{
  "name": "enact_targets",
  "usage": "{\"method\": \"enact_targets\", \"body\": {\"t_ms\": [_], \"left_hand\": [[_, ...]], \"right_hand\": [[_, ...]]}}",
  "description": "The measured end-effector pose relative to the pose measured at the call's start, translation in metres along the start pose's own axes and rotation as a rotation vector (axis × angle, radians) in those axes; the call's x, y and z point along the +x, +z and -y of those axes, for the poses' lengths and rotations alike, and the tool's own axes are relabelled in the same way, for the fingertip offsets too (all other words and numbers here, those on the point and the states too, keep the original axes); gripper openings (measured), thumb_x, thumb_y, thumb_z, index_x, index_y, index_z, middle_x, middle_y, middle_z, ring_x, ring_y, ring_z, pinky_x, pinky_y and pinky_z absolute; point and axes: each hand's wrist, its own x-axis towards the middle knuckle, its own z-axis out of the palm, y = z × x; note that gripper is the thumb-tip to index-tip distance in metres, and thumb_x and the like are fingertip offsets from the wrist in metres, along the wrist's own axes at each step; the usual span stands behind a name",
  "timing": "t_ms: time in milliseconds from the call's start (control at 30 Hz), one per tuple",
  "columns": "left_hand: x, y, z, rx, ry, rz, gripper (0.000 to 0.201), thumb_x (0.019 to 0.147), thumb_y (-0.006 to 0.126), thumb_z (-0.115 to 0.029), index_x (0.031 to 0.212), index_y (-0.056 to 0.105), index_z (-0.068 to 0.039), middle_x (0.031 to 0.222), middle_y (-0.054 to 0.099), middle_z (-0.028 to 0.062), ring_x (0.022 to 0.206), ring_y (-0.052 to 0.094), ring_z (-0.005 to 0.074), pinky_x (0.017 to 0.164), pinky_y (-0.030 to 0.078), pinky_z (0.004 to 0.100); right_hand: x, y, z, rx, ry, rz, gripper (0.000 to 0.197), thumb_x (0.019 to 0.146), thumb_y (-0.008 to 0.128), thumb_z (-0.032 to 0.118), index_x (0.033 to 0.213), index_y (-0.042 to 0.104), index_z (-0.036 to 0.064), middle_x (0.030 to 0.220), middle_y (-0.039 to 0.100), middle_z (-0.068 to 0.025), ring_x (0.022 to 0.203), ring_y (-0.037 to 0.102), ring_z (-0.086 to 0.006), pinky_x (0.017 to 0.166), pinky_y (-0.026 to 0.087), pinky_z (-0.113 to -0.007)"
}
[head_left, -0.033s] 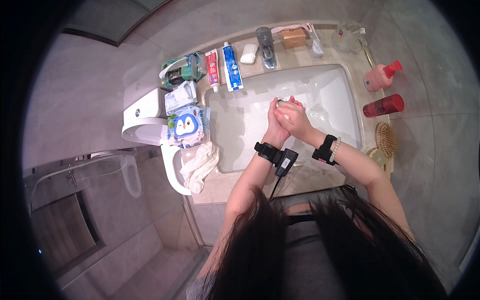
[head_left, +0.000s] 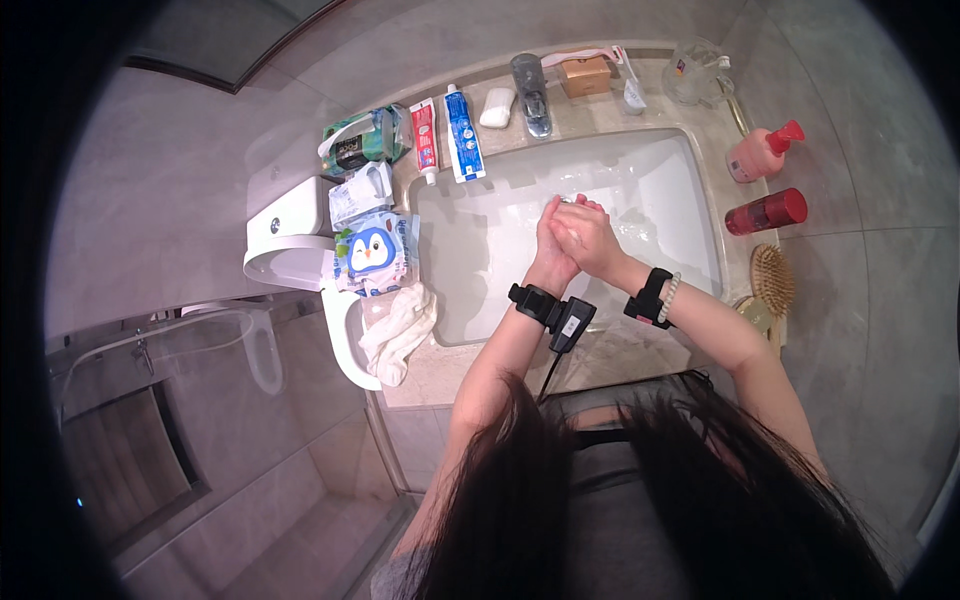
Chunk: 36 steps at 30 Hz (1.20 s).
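Note:
Over the white sink basin [head_left: 480,270], my two hands are pressed together, wrists low and fingertips pointing away from me. My left hand [head_left: 549,246] is cupped on the left side, its fingers mostly covered. My right hand [head_left: 590,240] lies across it with bent fingers closed against it. A pale spot shows between the palms; whether it is foam or an object I cannot tell. Just beyond the fingertips a bit of a shiny round metal piece [head_left: 566,199] peeks out. Black straps circle both wrists, the left one bearing a black box [head_left: 573,324] with a cable.
Along the far counter lie a red tube [head_left: 424,135], a blue toothpaste tube [head_left: 465,135], white soap [head_left: 497,107], a dark clear bottle [head_left: 532,95] and an orange box [head_left: 585,76]. Right: pink pump bottle [head_left: 757,155], red bottle [head_left: 765,212], hairbrush [head_left: 772,280]. Left: wipes pack [head_left: 375,252], white cloth [head_left: 400,335], toilet [head_left: 285,220].
My fingers have shifted slightly against each other and now cover more of the shiny round piece. Both arms and the things on the counter stay where they were.

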Motion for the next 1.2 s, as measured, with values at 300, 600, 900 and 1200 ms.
{"method": "enact_targets", "body": {"t_ms": [300, 600, 900, 1200], "left_hand": [[0.012, -0.01, 0.007, 0.05, 0.02, -0.033, 0.061, 0.083, 0.041, -0.058, 0.113, 0.048, -0.005, 0.106, 0.052, 0.0094, 0.102, 0.05, 0.023, 0.089, 0.041, 0.0358], [0.011, -0.014, 0.001, 0.264, 0.152, -0.124, 0.053, 0.086, 0.042, -0.052, 0.112, 0.048, -0.006, 0.106, 0.053, 0.0079, 0.102, 0.051, 0.0218, 0.089, 0.042, 0.0355], [0.003, -0.027, 0.0, 0.627, 0.364, -0.362, 0.021, 0.091, 0.043, -0.024, 0.092, 0.053, -0.006, 0.078, 0.056, 0.003, 0.07, 0.056, 0.0143, 0.059, 0.045, 0.0263], [0.018, -0.006, -0.025, 1.521, 0.542, -0.345, 0.027, 0.088, 0.046, -0.029, 0.085, 0.054, -0.004, 0.067, 0.058, 0.0051, 0.057, 0.055, 0.0185, 0.051, 0.042, 0.0301]], "right_hand": [[-0.006, -0.004, -0.02, -0.003, 0.039, 0.155, 0.025, 0.082, 0.046, 0.017, 0.076, 0.06, -0.0023, 0.074, 0.06, -0.0167, 0.07, 0.056, -0.0335, 0.066, 0.045, -0.039], [-0.011, -0.01, -0.011, -0.028, 0.242, 0.225, 0.031, 0.086, 0.045, 0.026, 0.096, 0.055, -0.0008, 0.092, 0.058, -0.0173, 0.09, 0.054, -0.0301, 0.078, 0.041, -0.04], [-0.017, -0.005, -0.026, -0.054, 0.218, -0.035, 0.05, 0.091, 0.033, 0.042, 0.126, 0.033, 0.0068, 0.125, 0.034, -0.0157, 0.118, 0.034, -0.0261, 0.098, 0.023, -0.048], [-0.009, -0.002, -0.037, 1.615, 1.122, 0.197, 0.042, 0.09, 0.035, 0.05, 0.118, 0.045, 0.0205, 0.118, 0.047, -0.0013, 0.11, 0.047, -0.0198, 0.09, 0.039, -0.043]]}}
